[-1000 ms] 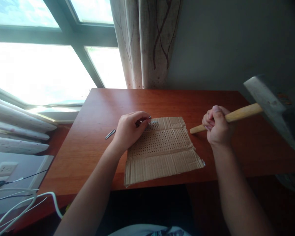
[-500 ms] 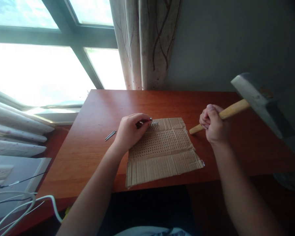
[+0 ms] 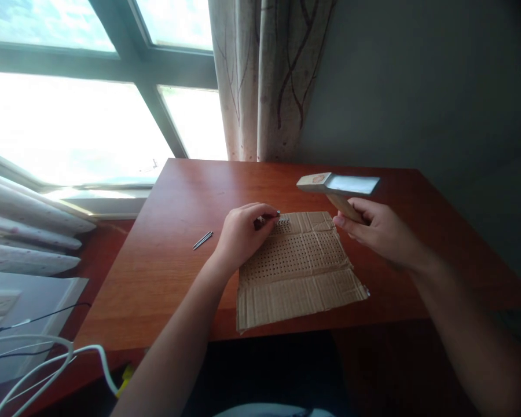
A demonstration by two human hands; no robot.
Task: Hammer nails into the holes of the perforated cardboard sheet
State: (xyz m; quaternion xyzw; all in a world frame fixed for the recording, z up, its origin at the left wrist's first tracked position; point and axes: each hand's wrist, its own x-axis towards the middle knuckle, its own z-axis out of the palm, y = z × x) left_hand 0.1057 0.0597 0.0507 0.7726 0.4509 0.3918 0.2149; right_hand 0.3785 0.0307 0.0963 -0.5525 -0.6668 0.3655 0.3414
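A flat piece of brown cardboard (image 3: 304, 292) with rows of small holes lies on the table. At its far left corner, my left hand (image 3: 249, 231) pinches a nail (image 3: 278, 213), whose head shows just above my fingertips. Several nails (image 3: 283, 222) stand close together in the cardboard beside those fingers. My right hand (image 3: 373, 223) is wrapped round the wooden handle of a hammer (image 3: 351, 184). The hammer's metal head is raised above the cardboard's far right part, apart from the nails. A few loose nails (image 3: 203, 240) lie on the table left of my left hand.
The reddish-brown wooden table (image 3: 156, 284) stands by a bright window (image 3: 65, 127) and a patterned curtain (image 3: 273, 81). White cables (image 3: 99, 359) and a wall socket (image 3: 0, 302) are at the lower left. A grey wall (image 3: 395, 87) rises behind the table.
My right hand has swung the hammer from upright at the far right, leftwards over the cardboard. My left hand keeps its pinch at the same spot. The whole view has shifted slightly.
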